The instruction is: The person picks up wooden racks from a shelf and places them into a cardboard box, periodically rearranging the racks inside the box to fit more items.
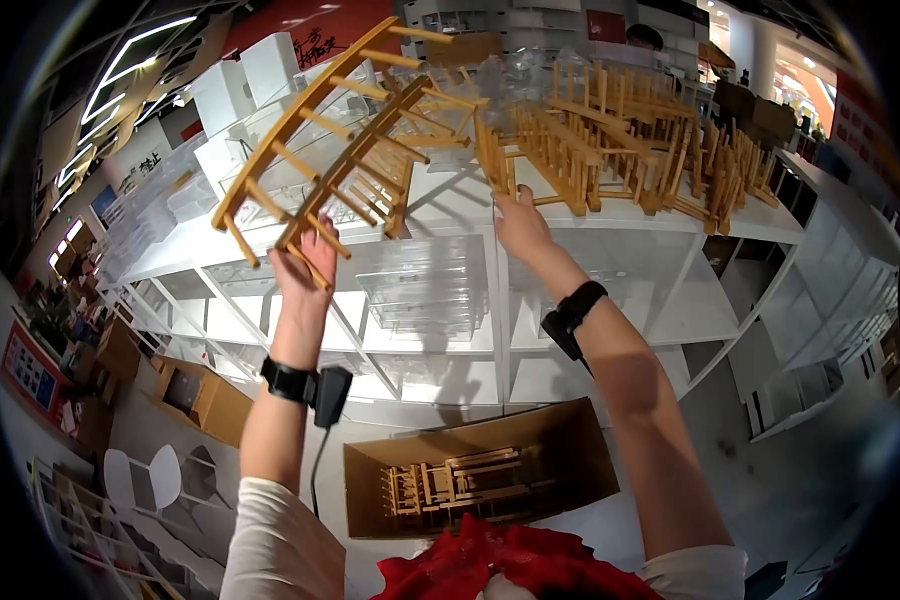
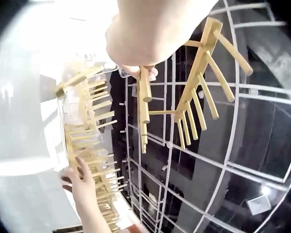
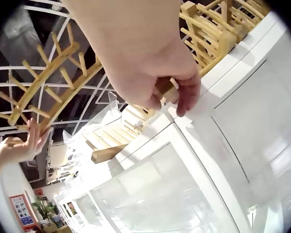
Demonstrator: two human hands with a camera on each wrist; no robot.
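Shelving racks: my left hand (image 1: pixel 305 262) grips a raised wooden rack (image 1: pixel 345 130); right hand (image 1: pixel 520 225) pinches the shelved racks (image 1: pixel 610 140); next, a careful placement beside them

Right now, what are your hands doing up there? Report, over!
Left hand holds a wooden dish rack overhead. Right hand grips a racks pile on the white shelf top. Nothing blocking.

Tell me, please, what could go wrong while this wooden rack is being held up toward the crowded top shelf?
The left hand grips the wooden rack only at its lower end, tilted overhead, so it might twist loose and drop. The right hand touches the packed racks at the shelf edge; a nudge could tip one off. Anything that falls may land on the open cardboard box below.
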